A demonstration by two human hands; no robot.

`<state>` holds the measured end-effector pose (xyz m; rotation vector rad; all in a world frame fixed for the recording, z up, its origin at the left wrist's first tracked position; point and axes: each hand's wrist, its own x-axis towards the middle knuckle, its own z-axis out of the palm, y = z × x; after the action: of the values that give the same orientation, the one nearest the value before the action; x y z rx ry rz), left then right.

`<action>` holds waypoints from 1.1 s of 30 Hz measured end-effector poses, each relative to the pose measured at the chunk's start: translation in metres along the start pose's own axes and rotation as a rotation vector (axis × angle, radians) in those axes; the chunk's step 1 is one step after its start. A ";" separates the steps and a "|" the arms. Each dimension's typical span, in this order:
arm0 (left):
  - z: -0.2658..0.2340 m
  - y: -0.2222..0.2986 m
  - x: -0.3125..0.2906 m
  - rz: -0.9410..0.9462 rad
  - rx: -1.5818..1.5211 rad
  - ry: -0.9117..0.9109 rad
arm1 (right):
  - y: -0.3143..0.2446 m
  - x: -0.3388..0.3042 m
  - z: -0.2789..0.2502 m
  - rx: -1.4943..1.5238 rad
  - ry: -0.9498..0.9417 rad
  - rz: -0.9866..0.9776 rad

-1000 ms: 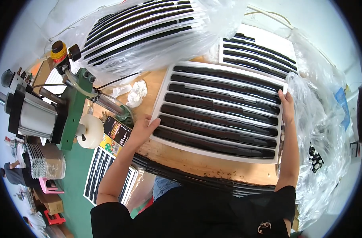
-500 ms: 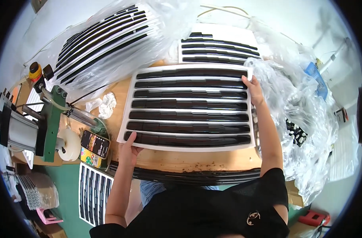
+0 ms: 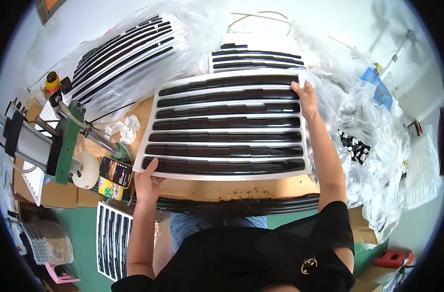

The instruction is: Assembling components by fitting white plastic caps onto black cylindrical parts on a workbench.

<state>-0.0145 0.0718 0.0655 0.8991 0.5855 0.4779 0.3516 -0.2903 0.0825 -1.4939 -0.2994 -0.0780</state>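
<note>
White tray [image 3: 227, 177] of black strips [image 3: 227, 122] is held over counter [image 3: 231, 188] | left hand [image 3: 148, 184], right hand [image 3: 307, 100] clamped on edges | level support likely needed

The wide white plastic tray [image 3: 231, 176] looks smooth with a soft sheen; the long black segmented strips [image 3: 227, 136] on it look like hard, glossy plastic, streaked with reflections. Beneath the tray, the pale brown wooden counter [image 3: 202, 188] is smooth and satiny, roughened by dark crumbs. Left of the tray stand a smooth green painted metal bracket [image 3: 65, 155], a crumpled, matt white paper tissue [image 3: 130, 129] and a black phone [image 3: 116, 171] with a glassy screen. Right of the tray, the clear plastic film heap [image 3: 382, 146] is wrinkled and shiny. Nearer the wearer than the tray, the black cloth shirt [image 3: 222, 253] is matt, the blue denim trousers [image 3: 212, 221] faintly textured.
</note>
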 end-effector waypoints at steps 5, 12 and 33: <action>-0.009 0.016 -0.043 0.027 -0.020 0.009 | -0.051 -0.028 -0.010 -0.207 0.088 0.002; -0.034 0.029 -0.139 0.078 -0.126 0.037 | -0.088 -0.099 -0.042 -0.129 -0.011 -0.031; -0.209 0.076 -0.468 0.583 -0.118 0.764 | -0.158 -0.280 0.238 0.140 -0.855 0.112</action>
<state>-0.5103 -0.0513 0.1527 0.7493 0.9710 1.4032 0.0103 -0.1056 0.1789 -1.3334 -0.8824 0.6751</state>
